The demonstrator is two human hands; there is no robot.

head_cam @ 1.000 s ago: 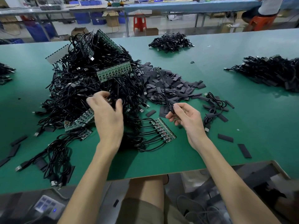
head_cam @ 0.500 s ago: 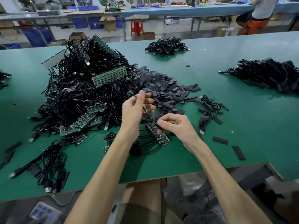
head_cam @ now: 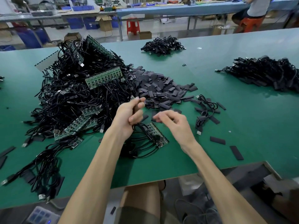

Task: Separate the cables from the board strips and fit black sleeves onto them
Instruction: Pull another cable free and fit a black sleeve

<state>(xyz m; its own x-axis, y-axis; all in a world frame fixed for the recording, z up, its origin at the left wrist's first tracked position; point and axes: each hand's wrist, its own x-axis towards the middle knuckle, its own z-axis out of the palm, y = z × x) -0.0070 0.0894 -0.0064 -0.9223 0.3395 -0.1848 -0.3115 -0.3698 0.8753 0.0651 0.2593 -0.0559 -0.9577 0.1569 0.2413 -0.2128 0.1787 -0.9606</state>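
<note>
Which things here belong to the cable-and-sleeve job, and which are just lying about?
Job in hand:
left hand, gripping a cable
right hand
board strip beneath the hands
tangled cable pile
black sleeves

Lying about:
red stool
cardboard box
blue bins
</note>
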